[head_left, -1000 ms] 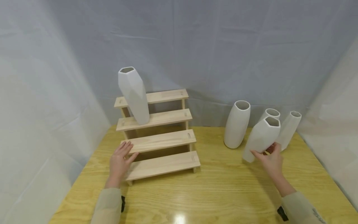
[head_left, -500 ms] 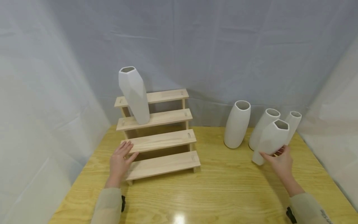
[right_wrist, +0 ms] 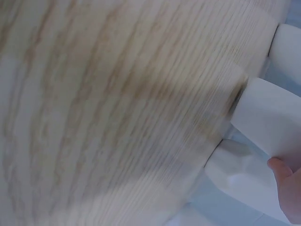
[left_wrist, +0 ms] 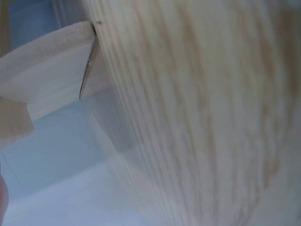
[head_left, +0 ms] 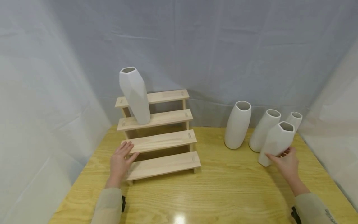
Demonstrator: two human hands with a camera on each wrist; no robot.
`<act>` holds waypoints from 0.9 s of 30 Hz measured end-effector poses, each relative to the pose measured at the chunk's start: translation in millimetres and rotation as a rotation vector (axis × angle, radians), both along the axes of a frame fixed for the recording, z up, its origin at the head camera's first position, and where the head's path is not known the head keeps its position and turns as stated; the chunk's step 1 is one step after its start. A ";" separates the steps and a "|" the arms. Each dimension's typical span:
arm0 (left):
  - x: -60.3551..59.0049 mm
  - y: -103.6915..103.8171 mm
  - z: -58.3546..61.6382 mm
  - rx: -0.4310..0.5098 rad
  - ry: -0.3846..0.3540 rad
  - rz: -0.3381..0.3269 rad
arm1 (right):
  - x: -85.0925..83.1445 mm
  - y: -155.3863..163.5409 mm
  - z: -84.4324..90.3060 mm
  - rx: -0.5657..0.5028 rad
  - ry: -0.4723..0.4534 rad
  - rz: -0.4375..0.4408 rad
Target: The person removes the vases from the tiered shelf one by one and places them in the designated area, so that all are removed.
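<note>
In the head view my right hand [head_left: 288,161] grips the lower part of a white faceted vase [head_left: 277,141], thumb on its near left side, other fingers behind it. The right wrist view shows the thumb [right_wrist: 281,169] against the vase [right_wrist: 268,115], its base at or just above the tabletop. My left hand [head_left: 119,160] rests at the left end of a stepped wooden shelf [head_left: 162,166], fingers on the second-lowest board and thumb spread. A taller faceted white vase [head_left: 135,96] stands upright on the second board from the top.
Right of the shelf stand a rounded white vase [head_left: 237,126], another rounded one [head_left: 264,130], and a slim white vase [head_left: 295,119] partly hidden behind the held one. A grey cloth [head_left: 209,62] hangs behind the wooden table [head_left: 201,199].
My right hand has carried the faceted vase to the right and slightly nearer, uncovering the rounded vase behind and covering more of the slim one. My left hand has not moved.
</note>
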State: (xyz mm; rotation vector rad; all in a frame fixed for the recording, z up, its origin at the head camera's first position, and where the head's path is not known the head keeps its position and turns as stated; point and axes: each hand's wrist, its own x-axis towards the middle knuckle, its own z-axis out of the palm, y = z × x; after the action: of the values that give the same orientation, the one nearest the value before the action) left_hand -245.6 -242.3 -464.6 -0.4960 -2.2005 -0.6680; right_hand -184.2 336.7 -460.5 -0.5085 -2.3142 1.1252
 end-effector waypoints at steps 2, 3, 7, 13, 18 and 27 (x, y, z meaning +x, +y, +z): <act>0.5 0.4 0.3 -0.004 -0.002 0.003 | 0.4 0.6 0.3 0.002 -0.013 -0.021; 0.8 0.6 0.3 -0.001 -0.005 0.003 | 0.9 1.3 0.1 -0.001 -0.022 -0.026; 1.7 0.7 -0.8 -0.008 -0.021 0.010 | 3.4 2.0 1.3 -0.001 -0.054 -0.044; 2.6 -0.3 -1.2 0.002 -0.038 0.015 | 2.0 5.0 2.4 0.015 -0.071 -0.047; 1.9 -0.1 0.2 0.002 -0.026 0.009 | 1.0 6.5 2.9 0.022 -0.067 -0.037; 1.0 0.9 1.7 0.009 0.007 -0.001 | -0.5 9.3 0.7 0.025 -0.064 -0.034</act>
State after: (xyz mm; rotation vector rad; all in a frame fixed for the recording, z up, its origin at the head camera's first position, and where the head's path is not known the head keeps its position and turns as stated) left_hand -244.6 -241.5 -462.8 -0.4944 -2.1902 -0.6751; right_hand -184.7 346.0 -459.8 -0.5799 -2.3620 1.0768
